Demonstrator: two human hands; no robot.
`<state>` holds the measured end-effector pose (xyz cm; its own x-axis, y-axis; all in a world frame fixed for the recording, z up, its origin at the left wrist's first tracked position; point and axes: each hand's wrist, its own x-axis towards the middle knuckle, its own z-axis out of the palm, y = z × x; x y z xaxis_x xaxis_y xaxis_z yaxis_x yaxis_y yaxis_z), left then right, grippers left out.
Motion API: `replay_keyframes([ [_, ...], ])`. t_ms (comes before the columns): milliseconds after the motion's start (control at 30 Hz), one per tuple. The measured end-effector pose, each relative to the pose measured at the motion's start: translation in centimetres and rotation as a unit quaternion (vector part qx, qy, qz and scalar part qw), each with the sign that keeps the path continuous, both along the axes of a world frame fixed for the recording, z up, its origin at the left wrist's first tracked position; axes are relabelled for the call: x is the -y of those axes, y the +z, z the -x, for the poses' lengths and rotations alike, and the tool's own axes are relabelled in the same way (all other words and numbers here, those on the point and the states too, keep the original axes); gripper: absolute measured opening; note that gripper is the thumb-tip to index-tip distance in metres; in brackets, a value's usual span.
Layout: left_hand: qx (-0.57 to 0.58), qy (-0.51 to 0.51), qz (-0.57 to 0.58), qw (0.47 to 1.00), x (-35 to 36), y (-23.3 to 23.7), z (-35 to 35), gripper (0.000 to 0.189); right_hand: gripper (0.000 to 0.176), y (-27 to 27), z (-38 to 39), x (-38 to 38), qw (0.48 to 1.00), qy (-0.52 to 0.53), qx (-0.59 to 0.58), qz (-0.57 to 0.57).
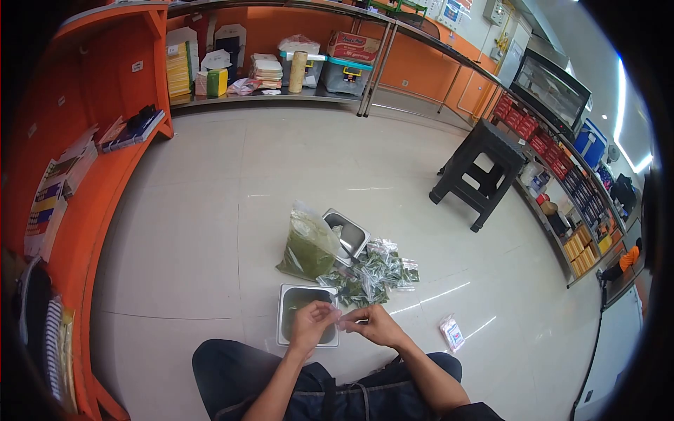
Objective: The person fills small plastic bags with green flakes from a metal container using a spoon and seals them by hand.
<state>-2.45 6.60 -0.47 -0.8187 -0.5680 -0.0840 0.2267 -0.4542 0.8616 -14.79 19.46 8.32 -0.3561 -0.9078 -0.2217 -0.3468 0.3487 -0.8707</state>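
Note:
I sit on the floor with my legs crossed. My left hand and my right hand meet over a steel tray and pinch a small clear packet between their fingertips. Just beyond lies a heap of small filled packets with green contents. A large plastic bag of green powder leans beside a second steel tray.
A small pink-and-white packet lies on the tiles at my right. A black plastic stool stands further off. Orange shelving with books runs along the left, and a counter shelf with boxes lines the back.

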Motion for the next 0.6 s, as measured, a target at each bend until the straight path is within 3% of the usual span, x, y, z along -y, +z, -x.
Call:
replay_keyframes([
  [433, 0.004, -0.008, 0.003, 1.000, -0.3, 0.1, -0.1, 0.017, 0.024, -0.3, -0.3, 0.0, 0.997, -0.069, -0.007, 0.027],
  [500, -0.001, -0.003, 0.001, 1.000, -0.5, 0.1, 0.0, 0.017, 0.020, 0.3, -0.4, 0.3, 0.988, -0.009, -0.138, 0.073],
  [600, -0.008, 0.007, 0.003, 1.000, -0.1, 0.1, 0.2, 0.018, 0.019, 0.8, -0.6, 1.0, 0.964, 0.035, -0.237, 0.113],
])
